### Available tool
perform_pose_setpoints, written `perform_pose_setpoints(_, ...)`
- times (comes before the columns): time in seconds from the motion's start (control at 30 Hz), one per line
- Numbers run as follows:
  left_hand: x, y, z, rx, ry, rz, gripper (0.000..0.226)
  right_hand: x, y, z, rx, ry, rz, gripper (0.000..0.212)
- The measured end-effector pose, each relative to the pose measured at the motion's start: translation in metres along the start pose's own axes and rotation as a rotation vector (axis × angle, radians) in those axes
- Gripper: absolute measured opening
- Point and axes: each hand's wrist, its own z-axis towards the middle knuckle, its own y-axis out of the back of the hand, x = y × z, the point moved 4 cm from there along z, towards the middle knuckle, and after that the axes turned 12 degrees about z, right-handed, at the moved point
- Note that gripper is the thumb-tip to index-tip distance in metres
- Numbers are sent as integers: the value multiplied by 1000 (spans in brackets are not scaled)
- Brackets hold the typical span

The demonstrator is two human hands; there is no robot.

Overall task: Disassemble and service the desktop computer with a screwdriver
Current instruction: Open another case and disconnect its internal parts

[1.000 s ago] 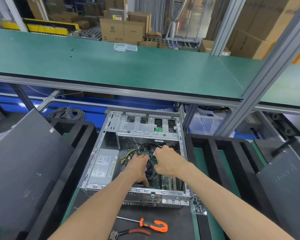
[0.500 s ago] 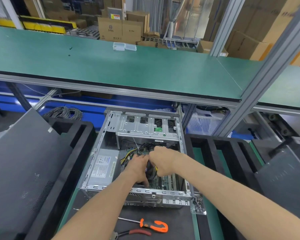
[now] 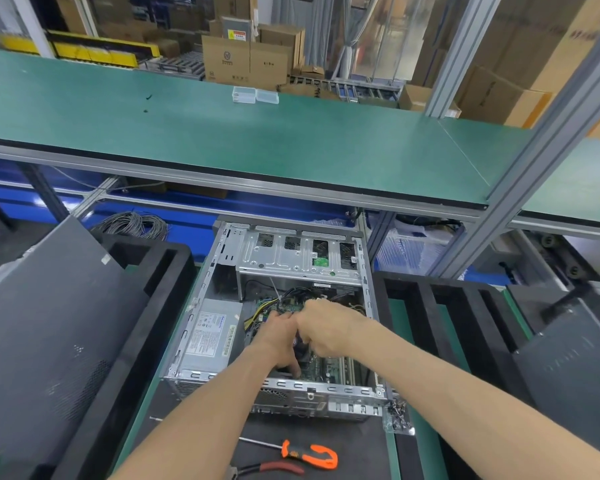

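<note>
We see the open case (image 3: 281, 317) at centre, lying side-up on the dark mat (image 3: 326, 434). Both hands reach into it over the motherboard (image 3: 326, 368). The left hand (image 3: 279, 336) has fingers curled, its thumb pointing down to the board; we cannot tell what it holds. The right hand (image 3: 329, 329), touching the left at 3 o'clock, is curled by the cables (image 3: 291, 296); its grip is hidden. The screwdriver (image 3: 302, 453) lies at 6 o'clock of the case, pliers (image 3: 271, 468) just beside it.
</note>
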Motion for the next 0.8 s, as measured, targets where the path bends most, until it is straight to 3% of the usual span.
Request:
perform_pose_setpoints(0.17, 1, 3, -4, -14, 42, -64, 102, -26, -3, -13, -200, -233, 329, 22)
perform_pose_setpoints(0.27, 1, 4, -4, -10, 58, -57, 105, -34, -11, -16, -269, -403, 245, 39)
perform_pose_setpoints(0.37, 1, 2, -2, -19, 42, -60, 108, -21, -8, -10, -233, -325, 153, 21)
perform_pose_setpoints(0.6, -1, -4, 4, 33, -68, 148, 99, 13, -11, -1, -75, 9, 19, 14)
perform_pose_setpoints(0.7, 2, -5, 2, 8, -1, -6, 98, -2, -2, -5, -98, 3, 210, 21)
perform_pose_setpoints(0.8, 3, -1, -1, -16, 28, -83, 117, -19, 0, -13, -150, -116, 264, 23)
